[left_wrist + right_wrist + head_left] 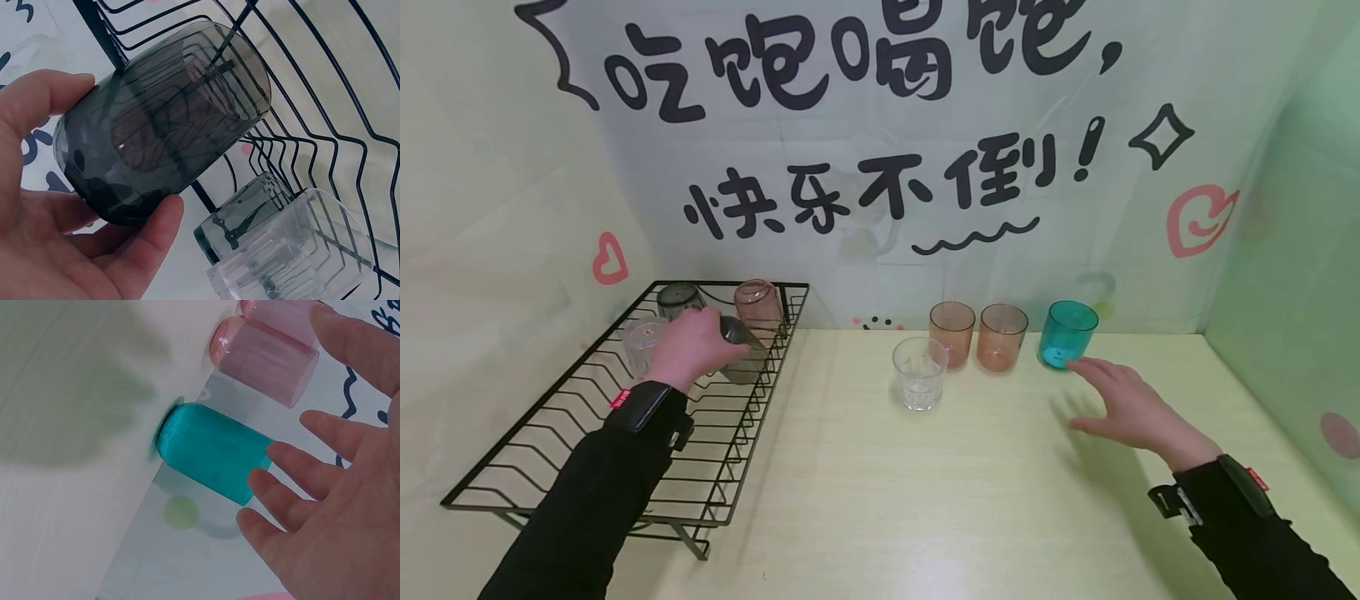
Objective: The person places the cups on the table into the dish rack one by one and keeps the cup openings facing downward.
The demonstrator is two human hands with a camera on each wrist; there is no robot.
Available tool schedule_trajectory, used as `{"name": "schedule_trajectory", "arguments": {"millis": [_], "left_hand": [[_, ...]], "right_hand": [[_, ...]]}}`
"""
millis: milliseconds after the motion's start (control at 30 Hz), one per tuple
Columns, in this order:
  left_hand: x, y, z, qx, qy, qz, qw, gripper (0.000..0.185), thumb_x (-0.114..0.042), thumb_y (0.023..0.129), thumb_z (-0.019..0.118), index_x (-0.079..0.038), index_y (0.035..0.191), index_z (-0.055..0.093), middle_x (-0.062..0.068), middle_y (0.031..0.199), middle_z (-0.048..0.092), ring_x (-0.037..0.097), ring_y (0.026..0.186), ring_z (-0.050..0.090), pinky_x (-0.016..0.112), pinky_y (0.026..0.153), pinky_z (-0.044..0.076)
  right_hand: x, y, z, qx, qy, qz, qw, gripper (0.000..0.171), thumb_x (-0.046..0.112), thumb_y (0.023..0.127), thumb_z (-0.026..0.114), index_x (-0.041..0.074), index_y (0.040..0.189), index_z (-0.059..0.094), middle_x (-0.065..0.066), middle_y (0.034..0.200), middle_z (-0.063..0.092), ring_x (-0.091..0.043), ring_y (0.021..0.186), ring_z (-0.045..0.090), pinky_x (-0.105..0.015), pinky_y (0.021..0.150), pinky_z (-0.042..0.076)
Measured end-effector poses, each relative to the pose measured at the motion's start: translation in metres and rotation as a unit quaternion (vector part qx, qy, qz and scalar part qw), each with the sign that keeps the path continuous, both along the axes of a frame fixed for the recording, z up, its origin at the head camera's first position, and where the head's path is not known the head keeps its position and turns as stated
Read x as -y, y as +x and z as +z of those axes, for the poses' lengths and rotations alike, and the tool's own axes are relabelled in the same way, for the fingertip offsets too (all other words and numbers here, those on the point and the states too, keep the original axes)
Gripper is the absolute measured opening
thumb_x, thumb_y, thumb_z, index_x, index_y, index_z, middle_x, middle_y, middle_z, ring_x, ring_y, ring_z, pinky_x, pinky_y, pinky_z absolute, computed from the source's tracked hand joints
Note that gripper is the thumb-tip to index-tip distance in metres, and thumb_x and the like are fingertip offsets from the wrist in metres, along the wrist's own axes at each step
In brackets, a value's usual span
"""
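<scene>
At left of the head view, the left hand [688, 346] grips a smoky grey cup [162, 119] over the wire rack [550, 433], largely hiding it. The right hand [1131, 408], fingers [281, 490] spread and holding nothing, is just beside the teal cup [1067, 333] on the table [925, 500].

Pale wooden table [925, 500], black wire rack [512, 467] at left, four tumblers: clear [919, 373], two pink [952, 333] [1002, 337], teal [1067, 333]

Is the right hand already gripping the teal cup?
No, the right hand is open with fingers spread beside the teal cup, and the right wrist view shows no finger curled round it.
</scene>
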State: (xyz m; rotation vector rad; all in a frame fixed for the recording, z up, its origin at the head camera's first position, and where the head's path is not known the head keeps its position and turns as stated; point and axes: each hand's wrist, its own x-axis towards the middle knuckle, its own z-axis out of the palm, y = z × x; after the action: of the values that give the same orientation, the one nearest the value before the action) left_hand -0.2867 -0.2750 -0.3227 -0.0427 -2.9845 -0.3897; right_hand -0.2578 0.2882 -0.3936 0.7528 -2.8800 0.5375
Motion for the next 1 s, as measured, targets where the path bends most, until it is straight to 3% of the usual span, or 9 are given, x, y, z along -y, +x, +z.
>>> {"name": "schedule_trajectory", "arguments": {"millis": [200,500,1000], "left_hand": [[-0.005,-0.001,-0.001,0.014,-0.015,0.008,0.9998,0.06,-0.035,0.079,0.071,0.013,0.113,0.057,0.031,0.101,0.058,0.042,0.089,0.058,0.051,0.068,0.05],[-0.008,-0.007,-0.003,0.014,-0.025,0.002,0.9996,0.043,-0.036,0.077,0.072,0.002,0.095,0.061,0.021,0.088,0.062,0.035,0.077,0.059,0.043,0.058,0.047],[-0.008,-0.012,-0.008,0.018,-0.012,0.017,0.9996,0.041,-0.035,0.076,0.069,0.0,0.094,0.059,0.021,0.089,0.062,0.035,0.076,0.058,0.041,0.053,0.046]], "right_hand": [[0.002,-0.005,0.003,-0.001,-0.004,-0.002,1.0,0.08,0.024,0.078,0.085,-0.008,0.14,0.046,-0.033,0.137,0.045,-0.055,0.122,0.04,-0.067,0.099,0.035],[0.008,-0.012,0.007,0.013,-0.001,-0.01,1.0,0.08,0.025,0.079,0.084,-0.007,0.141,0.044,-0.035,0.138,0.043,-0.055,0.124,0.038,-0.068,0.1,0.034],[0.007,-0.024,0.013,0.001,0.02,-0.018,1.0,0.081,0.027,0.08,0.083,-0.008,0.141,0.044,-0.036,0.136,0.045,-0.056,0.122,0.04,-0.07,0.097,0.036]]}}
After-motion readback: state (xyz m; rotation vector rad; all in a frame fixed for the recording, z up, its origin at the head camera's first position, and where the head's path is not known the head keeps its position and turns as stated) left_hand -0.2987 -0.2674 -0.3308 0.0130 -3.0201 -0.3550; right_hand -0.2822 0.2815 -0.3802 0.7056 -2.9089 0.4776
